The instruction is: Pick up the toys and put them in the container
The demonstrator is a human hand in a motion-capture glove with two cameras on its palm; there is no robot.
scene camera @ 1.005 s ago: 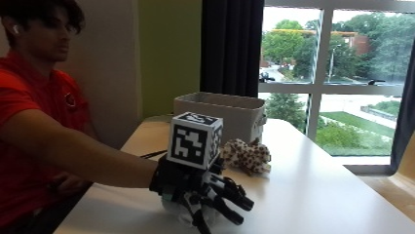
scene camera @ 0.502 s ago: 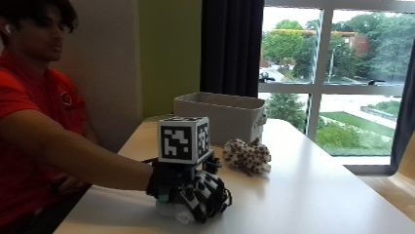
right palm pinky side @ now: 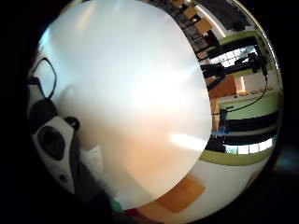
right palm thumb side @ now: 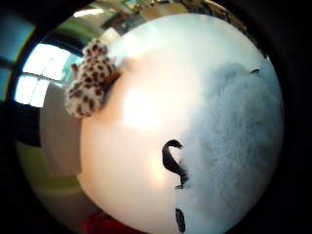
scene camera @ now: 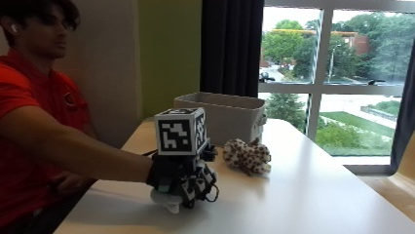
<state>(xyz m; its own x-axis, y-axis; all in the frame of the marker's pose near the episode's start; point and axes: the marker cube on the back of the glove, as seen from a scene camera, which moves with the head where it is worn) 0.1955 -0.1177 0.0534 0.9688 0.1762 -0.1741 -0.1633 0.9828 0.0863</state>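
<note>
Outside view: the gloved right hand (scene camera: 181, 183) sits low on the white table (scene camera: 311, 195), fingers curled round a white toy (scene camera: 165, 200) beneath the palm. The container (scene camera: 220, 117) stands beyond it, past the spotted toy (scene camera: 248, 156). Thumb-side palm view: white fluff (right palm thumb side: 234, 141) right under the palm (close indeed), spotted toy (right palm thumb side: 90, 80) well apart. Little-finger view: only bare table (right palm pinky side: 131, 93).

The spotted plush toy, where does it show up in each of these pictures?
Outside view: spotted plush toy lies on the white table, in front of the container.
Thumb side palm view: toy at the table's edge.
Little finger side palm view: not visible.
Shared landmark: the white table.
</note>
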